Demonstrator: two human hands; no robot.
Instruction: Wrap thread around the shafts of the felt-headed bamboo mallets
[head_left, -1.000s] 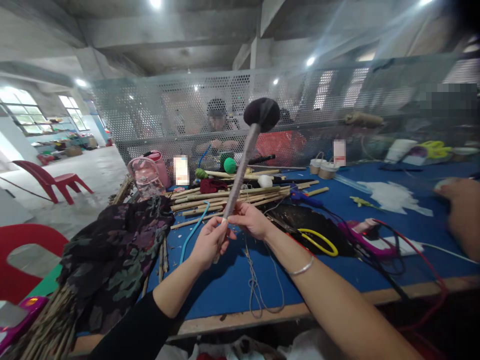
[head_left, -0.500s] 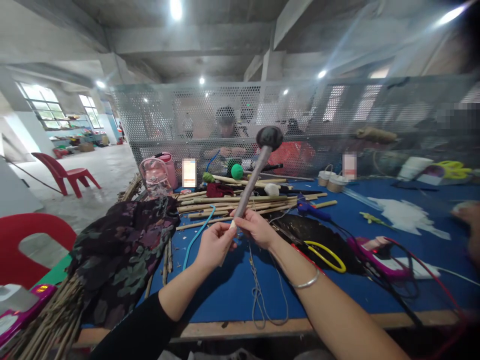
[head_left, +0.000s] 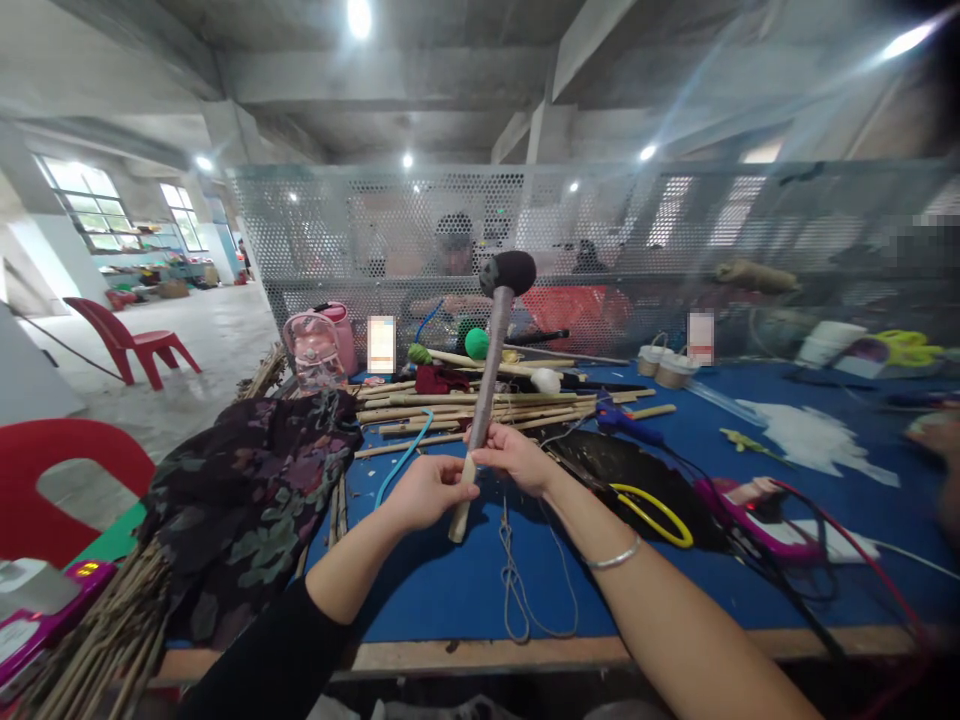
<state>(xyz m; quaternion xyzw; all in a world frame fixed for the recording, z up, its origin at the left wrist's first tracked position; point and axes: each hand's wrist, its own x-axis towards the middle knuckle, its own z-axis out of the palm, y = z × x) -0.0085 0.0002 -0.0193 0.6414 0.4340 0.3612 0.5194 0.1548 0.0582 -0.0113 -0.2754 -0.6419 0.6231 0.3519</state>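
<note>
A wooden stick wrapped in grey cord [head_left: 489, 375], topped by a dark padded ball [head_left: 516, 272], stands tilted over the table. Its bare pale lower end points down toward me. My left hand [head_left: 433, 490] pinches that bare wood between thumb and fingers. Just above, my right hand [head_left: 514, 458] is closed round the stick where the grey wrapping ends. A loose length of grey cord [head_left: 510, 575] hangs from near my right hand and lies in loops on the blue tabletop [head_left: 420, 610].
Several bare sticks [head_left: 420, 412] lie behind my hands. Scissors with yellow handles [head_left: 656, 515] and a blue glue gun [head_left: 630, 420] are at right. Dark patterned fabric [head_left: 247, 500] covers the left side. A perforated metal screen [head_left: 337, 230] borders the back, with a person behind it.
The padded stick has swung more upright, its ball moving left. My left hand has shifted slightly, and more of the bare lower end now shows.
</note>
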